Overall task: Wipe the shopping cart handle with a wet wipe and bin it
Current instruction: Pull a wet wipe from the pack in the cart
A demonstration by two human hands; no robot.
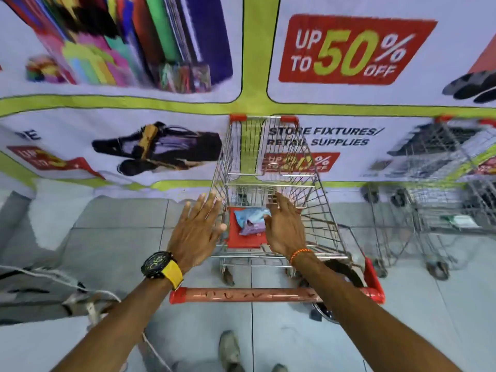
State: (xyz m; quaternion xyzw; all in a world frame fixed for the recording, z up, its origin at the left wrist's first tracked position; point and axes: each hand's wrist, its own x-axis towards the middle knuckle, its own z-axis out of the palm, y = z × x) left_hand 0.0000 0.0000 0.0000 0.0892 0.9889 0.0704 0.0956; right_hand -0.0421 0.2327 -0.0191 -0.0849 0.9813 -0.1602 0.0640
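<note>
A wire shopping cart (pixel 316 210) stands in front of me, its red handle (pixel 249 294) running across the lower middle. A blue and purple wet wipe pack (pixel 251 220) lies on the red child seat flap (pixel 239 237) inside the cart. My left hand (pixel 197 232), with a yellow-strapped watch on the wrist, hovers flat with fingers spread over the cart's left rim. My right hand (pixel 284 226) reaches over the seat, its fingers spread and touching the right end of the pack. Both hands are beyond the handle and not on it.
A second wire cart (pixel 440 210) stands to the right. A printed sale banner (pixel 349 49) covers the wall just behind the carts. A dark round bin (pixel 346 275) sits under the cart's right rear. Grey cloth and a cord (pixel 53 277) lie on the left. My shoes (pixel 229 350) are on tiled floor.
</note>
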